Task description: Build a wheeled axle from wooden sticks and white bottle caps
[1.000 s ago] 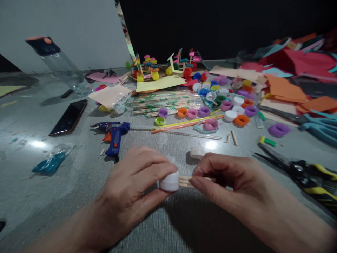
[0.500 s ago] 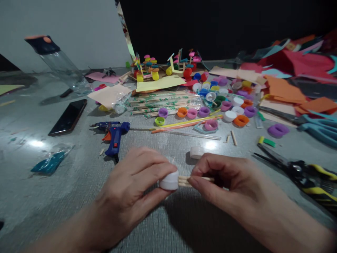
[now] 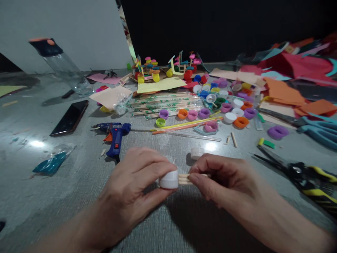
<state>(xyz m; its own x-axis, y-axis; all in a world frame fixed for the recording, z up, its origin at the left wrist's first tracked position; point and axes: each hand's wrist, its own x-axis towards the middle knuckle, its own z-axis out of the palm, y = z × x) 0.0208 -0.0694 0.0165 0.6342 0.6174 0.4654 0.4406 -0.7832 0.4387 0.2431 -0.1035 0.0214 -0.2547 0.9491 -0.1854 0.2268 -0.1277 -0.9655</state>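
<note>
A white bottle cap [image 3: 169, 180] is pinched on its side between the thumb and fingers of my left hand [image 3: 134, 186]. Against the cap's right face run several short wooden sticks [image 3: 183, 179], lying side by side. My right hand [image 3: 223, 179] grips these sticks between thumb and forefinger, covering most of their right part. Whether the sticks are stuck to the cap or only touch it, I cannot tell. Just behind my right fingers another white cap [image 3: 197, 153] rests on the table.
A blue glue gun [image 3: 116, 138] with a lit red light lies left of centre, near a phone [image 3: 70, 117]. Many coloured caps [image 3: 240, 122] and wrapped sticks [image 3: 168, 102] spread behind. Yellow-black pliers [image 3: 297, 172] and blue scissors [image 3: 316, 130] lie at right.
Both hands keep their hold on the cap and sticks. My right fingers have shifted very slightly along the sticks, and the whole view has moved a little.
</note>
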